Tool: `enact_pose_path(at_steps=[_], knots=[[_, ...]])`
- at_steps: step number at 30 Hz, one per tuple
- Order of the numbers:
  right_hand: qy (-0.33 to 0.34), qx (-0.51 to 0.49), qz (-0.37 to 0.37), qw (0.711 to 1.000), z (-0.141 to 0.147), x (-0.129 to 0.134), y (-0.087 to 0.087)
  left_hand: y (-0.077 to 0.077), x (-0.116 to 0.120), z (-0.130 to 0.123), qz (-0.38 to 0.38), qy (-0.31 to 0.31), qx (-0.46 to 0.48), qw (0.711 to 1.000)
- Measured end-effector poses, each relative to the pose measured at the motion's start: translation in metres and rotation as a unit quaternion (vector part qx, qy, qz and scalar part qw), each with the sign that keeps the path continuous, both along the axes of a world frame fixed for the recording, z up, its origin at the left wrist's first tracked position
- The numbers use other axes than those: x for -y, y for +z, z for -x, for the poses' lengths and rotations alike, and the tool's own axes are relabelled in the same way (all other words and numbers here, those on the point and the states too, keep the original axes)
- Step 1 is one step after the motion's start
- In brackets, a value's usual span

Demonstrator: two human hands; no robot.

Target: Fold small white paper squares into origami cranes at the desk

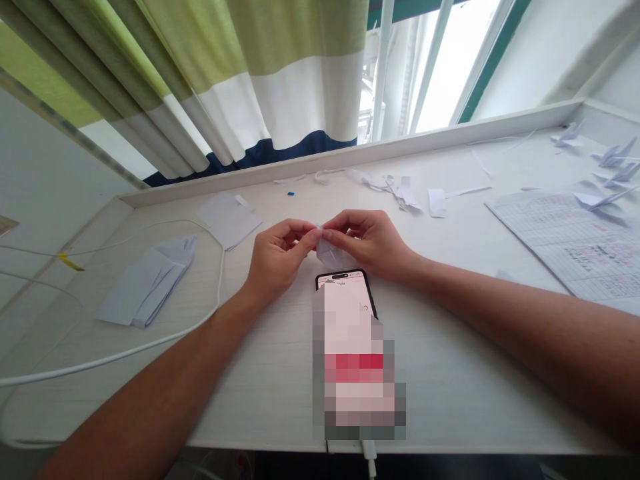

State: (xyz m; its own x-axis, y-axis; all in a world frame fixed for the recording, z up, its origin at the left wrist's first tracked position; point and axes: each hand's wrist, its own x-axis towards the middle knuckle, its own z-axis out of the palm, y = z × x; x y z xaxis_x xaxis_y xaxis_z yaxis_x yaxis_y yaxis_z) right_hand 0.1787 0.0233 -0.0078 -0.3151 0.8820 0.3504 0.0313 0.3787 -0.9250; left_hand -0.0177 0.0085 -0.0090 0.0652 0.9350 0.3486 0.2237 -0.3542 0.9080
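Paper (pixel 330 255), small and white, is pinched by the closed fingertips (pixel 313 237) of both the left hand (pixel 277 257) and right hand (pixel 373 241), near a phone (pixel 350 330) on the desk (pixel 255 393).

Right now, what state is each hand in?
Left hand: closed, pinching the small white paper between thumb and fingers.
Right hand: closed, pinching the same paper near its top.

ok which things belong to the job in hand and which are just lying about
Part of the job: small folded paper; left hand; right hand; possibly the phone.

Apparently lying about: paper scraps; paper figures; printed sheet; folded papers; square sheet; blue piece.
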Motion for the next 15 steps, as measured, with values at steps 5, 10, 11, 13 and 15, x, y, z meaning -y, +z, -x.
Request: enact_pose_path(at_steps=[5, 10, 11, 13, 15], knots=[[0.002, 0.014, -0.017, 1.0, -0.0003, 0.0017, 0.0016, 0.0015, 0.0003, 0.0026, -0.004, 0.0, -0.011, 1.0], [-0.003, 0.022, -0.037, 0.999, -0.0002, 0.0038, 0.001, 0.004, 0.0007, 0.0026, 0.001, 0.001, 0.029, 1.0], [0.001, 0.027, -0.038, 0.999, -0.0001, 0.0042, 0.0007, 0.0044, 0.0008, 0.0023, 0.003, -0.004, 0.037, 0.999], [0.004, 0.036, -0.041, 0.998, 0.0002, 0.0046, 0.0002, 0.0049, 0.001, 0.0019, 0.009, -0.012, 0.044, 0.999], [-0.004, 0.039, -0.042, 0.998, 0.0005, 0.0044, -0.0004, 0.0052, 0.0012, 0.0019, 0.014, -0.014, 0.049, 0.999]])
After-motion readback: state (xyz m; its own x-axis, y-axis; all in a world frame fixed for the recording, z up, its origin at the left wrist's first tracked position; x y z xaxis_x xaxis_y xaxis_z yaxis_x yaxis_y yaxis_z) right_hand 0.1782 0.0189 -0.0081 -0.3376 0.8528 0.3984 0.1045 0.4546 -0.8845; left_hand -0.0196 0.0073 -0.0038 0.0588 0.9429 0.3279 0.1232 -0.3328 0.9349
